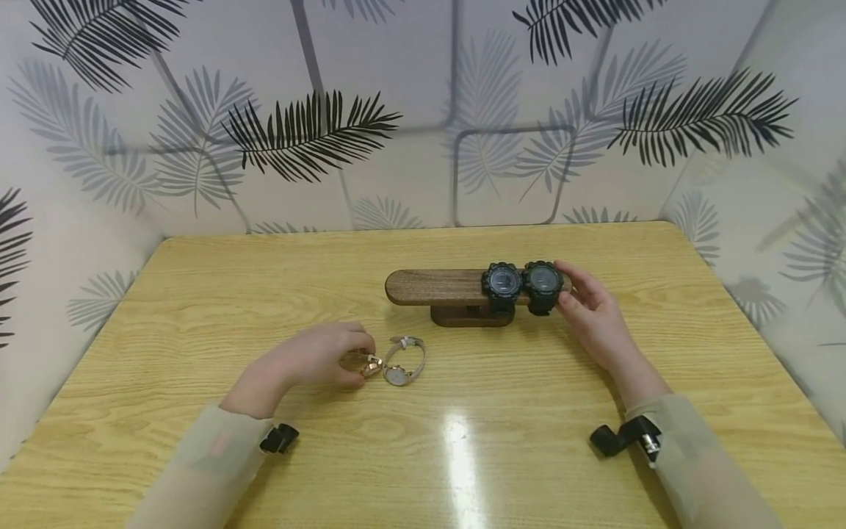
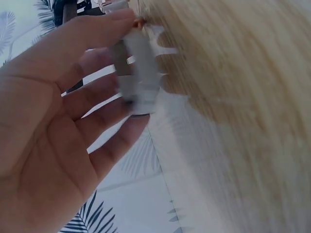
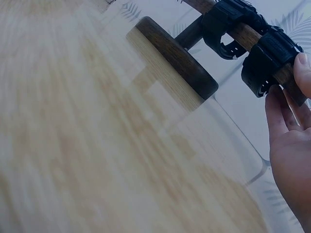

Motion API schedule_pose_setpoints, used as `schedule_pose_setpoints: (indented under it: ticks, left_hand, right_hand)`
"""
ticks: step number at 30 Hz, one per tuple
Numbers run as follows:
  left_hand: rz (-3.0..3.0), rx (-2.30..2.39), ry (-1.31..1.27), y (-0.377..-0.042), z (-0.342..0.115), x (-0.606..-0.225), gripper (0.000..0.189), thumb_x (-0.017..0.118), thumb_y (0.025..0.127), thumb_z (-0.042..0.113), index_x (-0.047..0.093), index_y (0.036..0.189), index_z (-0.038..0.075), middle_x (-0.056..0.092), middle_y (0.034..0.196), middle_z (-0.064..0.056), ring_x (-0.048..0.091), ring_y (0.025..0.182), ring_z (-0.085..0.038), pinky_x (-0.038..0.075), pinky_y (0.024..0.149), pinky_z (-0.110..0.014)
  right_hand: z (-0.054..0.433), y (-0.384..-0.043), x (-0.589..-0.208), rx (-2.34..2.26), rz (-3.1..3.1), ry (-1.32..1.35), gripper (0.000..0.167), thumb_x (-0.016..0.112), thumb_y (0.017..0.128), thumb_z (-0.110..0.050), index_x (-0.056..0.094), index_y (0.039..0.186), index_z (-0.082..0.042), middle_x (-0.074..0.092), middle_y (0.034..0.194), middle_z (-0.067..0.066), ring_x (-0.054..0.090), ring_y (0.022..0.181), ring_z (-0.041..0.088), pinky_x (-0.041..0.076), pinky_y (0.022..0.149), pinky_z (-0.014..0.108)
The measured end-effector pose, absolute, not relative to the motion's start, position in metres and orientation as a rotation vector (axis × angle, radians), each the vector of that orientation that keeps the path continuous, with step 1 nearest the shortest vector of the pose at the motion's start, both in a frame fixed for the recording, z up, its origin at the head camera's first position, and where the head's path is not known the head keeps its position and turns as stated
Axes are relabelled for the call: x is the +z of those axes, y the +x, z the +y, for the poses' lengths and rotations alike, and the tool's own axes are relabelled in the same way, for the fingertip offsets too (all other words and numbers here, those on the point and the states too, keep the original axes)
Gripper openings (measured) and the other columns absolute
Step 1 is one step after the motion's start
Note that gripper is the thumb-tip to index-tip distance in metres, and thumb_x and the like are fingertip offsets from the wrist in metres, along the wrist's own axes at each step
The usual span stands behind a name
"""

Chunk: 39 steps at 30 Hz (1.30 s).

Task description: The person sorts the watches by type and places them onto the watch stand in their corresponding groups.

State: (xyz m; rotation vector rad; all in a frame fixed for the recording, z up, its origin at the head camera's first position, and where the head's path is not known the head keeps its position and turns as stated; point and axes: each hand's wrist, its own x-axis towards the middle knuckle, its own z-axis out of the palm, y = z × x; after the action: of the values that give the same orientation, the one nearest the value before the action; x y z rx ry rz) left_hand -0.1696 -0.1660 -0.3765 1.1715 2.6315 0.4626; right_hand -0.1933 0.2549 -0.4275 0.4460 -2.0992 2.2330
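Note:
My left hand (image 1: 316,360) pinches a gold-toned wristwatch (image 1: 372,366) by its case, just above the table. In the left wrist view its pale strap (image 2: 141,73) loops blurred in front of the fingers. Beside it, a second light-strapped watch (image 1: 396,375) rests on the table with its band standing in a loop. On the right, my hand (image 1: 598,323) grips the end of a dark wooden watch stand (image 1: 436,286), thumb and fingers on either side of the bar. Two black digital watches (image 1: 504,281) are strapped round the bar; the outer watch (image 3: 272,56) is against my fingers.
The stand's base (image 3: 175,58) sits on the wood-grain table (image 1: 529,441). Leaf-patterned covering (image 1: 410,176) rises behind the table and along both sides. Each sleeve carries a black wrist mount (image 1: 621,438).

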Motion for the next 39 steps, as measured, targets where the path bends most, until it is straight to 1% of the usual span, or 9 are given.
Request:
schedule_pose_setpoints:
  ticks: [5,9,14,18,21,24,28,34,39]
  left_hand:
    - [2.62,0.606,1.076,-0.17,-0.171,-0.377,0.016,0.071,0.083,0.014,0.066,0.097,0.011,0.06,0.094,0.003,0.055,0.086,-0.015,0.05,0.079,-0.032]
    - [2.665,0.584,1.035,-0.171,-0.174,-0.379,0.013,0.069,0.085,0.017,0.069,0.097,0.012,0.06,0.093,0.006,0.054,0.085,-0.013,0.049,0.077,-0.032]
    - [2.721,0.535,1.038,-0.17,-0.173,-0.379,0.018,0.071,0.086,0.017,0.072,0.101,0.008,0.059,0.096,0.003,0.054,0.087,-0.014,0.05,0.077,-0.033]
    - [2.752,0.538,1.052,-0.169,-0.172,-0.377,0.025,0.071,0.086,0.014,0.067,0.108,0.006,0.06,0.098,-0.002,0.056,0.087,-0.017,0.051,0.077,-0.035]
    - [2.765,0.533,1.061,-0.169,-0.17,-0.376,0.02,0.07,0.086,0.014,0.064,0.104,0.009,0.06,0.096,-0.001,0.056,0.085,-0.018,0.05,0.074,-0.034]
    - [2.789,0.525,1.075,-0.169,-0.168,-0.376,0.01,0.069,0.088,0.014,0.061,0.094,0.013,0.058,0.089,0.003,0.055,0.08,-0.016,0.049,0.071,-0.032]
    - [2.843,0.481,1.112,-0.17,-0.165,-0.378,0.011,0.07,0.088,0.014,0.059,0.086,0.016,0.056,0.082,0.005,0.052,0.072,-0.012,0.047,0.065,-0.03]
    - [2.9,0.391,1.074,-0.171,-0.161,-0.379,0.009,0.071,0.086,0.018,0.064,0.082,0.015,0.058,0.082,0.006,0.05,0.07,-0.01,0.047,0.066,-0.03]
    - [2.962,0.45,1.034,-0.171,-0.16,-0.38,0.01,0.071,0.087,0.021,0.066,0.08,0.015,0.058,0.085,0.005,0.053,0.073,-0.012,0.049,0.066,-0.03]
  right_hand:
    - [0.254,-0.194,-0.427,2.249,-2.092,0.456,0.049,0.053,0.098,-0.008,0.04,0.146,-0.01,0.031,0.152,0.011,0.046,0.124,0.012,0.04,0.101,0.021]
    - [0.254,-0.193,-0.427,2.27,-2.069,0.466,0.049,0.052,0.098,-0.007,0.04,0.146,-0.009,0.031,0.152,0.012,0.046,0.124,0.013,0.04,0.101,0.021]
    - [0.254,-0.193,-0.426,2.3,-2.044,0.483,0.049,0.051,0.099,-0.006,0.039,0.146,-0.008,0.029,0.152,0.013,0.045,0.125,0.013,0.039,0.102,0.022]
    - [0.254,-0.192,-0.425,2.292,-2.055,0.478,0.049,0.052,0.098,-0.007,0.039,0.146,-0.008,0.029,0.152,0.013,0.044,0.125,0.012,0.039,0.102,0.021]
    - [0.254,-0.192,-0.425,2.289,-2.059,0.475,0.049,0.052,0.098,-0.007,0.039,0.146,-0.008,0.028,0.153,0.013,0.044,0.125,0.012,0.039,0.102,0.021]
    - [0.254,-0.192,-0.425,2.303,-2.049,0.477,0.049,0.052,0.098,-0.007,0.039,0.146,-0.008,0.028,0.153,0.014,0.045,0.125,0.012,0.04,0.102,0.021]
    - [0.254,-0.193,-0.426,2.336,-2.029,0.473,0.049,0.051,0.099,-0.006,0.039,0.146,-0.008,0.028,0.152,0.014,0.046,0.124,0.012,0.041,0.101,0.022]
    - [0.255,-0.193,-0.426,2.346,-2.02,0.478,0.049,0.051,0.099,-0.006,0.039,0.146,-0.008,0.029,0.152,0.014,0.046,0.124,0.012,0.04,0.101,0.022]
    - [0.255,-0.194,-0.428,2.339,-2.027,0.488,0.048,0.05,0.099,-0.006,0.039,0.146,-0.009,0.03,0.152,0.013,0.046,0.124,0.013,0.041,0.101,0.022]
